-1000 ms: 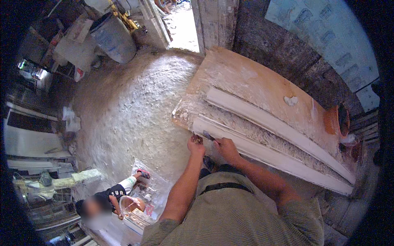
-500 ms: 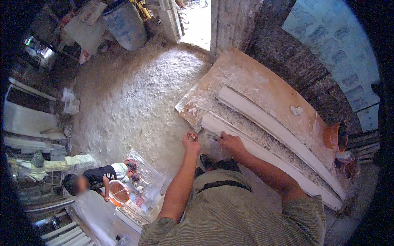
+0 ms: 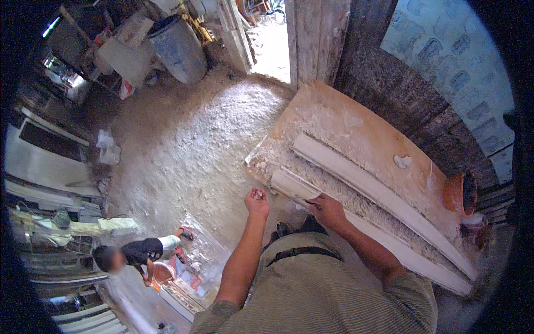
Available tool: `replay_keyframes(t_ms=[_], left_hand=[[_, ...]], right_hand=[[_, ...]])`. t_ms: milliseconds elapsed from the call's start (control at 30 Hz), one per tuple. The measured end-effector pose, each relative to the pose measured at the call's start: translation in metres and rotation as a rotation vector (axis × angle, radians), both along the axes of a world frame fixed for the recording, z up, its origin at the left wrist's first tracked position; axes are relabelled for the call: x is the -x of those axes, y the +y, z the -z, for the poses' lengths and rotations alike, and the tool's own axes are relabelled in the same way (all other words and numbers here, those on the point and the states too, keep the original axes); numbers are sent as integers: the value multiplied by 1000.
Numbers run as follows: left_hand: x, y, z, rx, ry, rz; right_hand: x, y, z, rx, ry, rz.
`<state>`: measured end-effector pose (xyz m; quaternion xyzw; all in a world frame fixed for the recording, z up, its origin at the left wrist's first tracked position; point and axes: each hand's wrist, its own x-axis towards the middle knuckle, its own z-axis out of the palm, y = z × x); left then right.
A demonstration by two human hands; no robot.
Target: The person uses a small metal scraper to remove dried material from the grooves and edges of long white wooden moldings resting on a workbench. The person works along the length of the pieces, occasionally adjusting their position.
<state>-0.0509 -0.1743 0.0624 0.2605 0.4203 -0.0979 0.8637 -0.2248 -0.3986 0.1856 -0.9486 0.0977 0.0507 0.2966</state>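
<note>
Right hand (image 3: pixel 327 210) has slid along the near plaster moulding (image 3: pixel 297 186), its grip closed on a scraper (image 3: pixel 307 202) at the edge; leftward, the left hand (image 3: pixel 257 203) cups crumbs (image 3: pixel 258 195). Beyond the grip, the far moulding (image 3: pixel 345 168) looks shaped too; debris (image 3: pixel 361 203) between them remains.

To the person's right I see a board (image 3: pixel 356 122), where the far moulding (image 3: pixel 378 192) lies behind the near moulding (image 3: pixel 389 246), a lump (image 3: pixel 403 161) sits farther back, and a bucket (image 3: pixel 455 193) stands at the right end. The right hand (image 3: pixel 329 211) has a tool (image 3: pixel 310 204) by the near moulding's left end, while the left hand (image 3: pixel 257 203) is farther left, over the floor (image 3: pixel 183 145). Ahead, a barrel (image 3: pixel 179 51) stands left of the doorway (image 3: pixel 271 47), and a co-worker (image 3: pixel 143 250) is at a tub (image 3: pixel 164 273) to the person's left.
</note>
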Motion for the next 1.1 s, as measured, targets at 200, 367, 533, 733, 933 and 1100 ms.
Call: replay_keyframes(t_ms=[200,367,533,733,933,1100], left_hand=[[-64,-66,-95,-169,-511,480],[-76,-88,-131,-922,-725,898],[-43,-28,-83,-780,-330,827],[-28,10,-35,-762,-266,789],[-67,25,-46,-724,-388,917],[-94,58,-52,-682,-467,1070]], right_hand=[[-3,-33,-12,-40,-15,64],[5,-60,-3,62,54,-67],[8,-68,18,246,129,-234],[-108,-1,43,182,-16,-192],[-76,8,49,-104,-34,119],[-6,-24,50,-320,-12,459]])
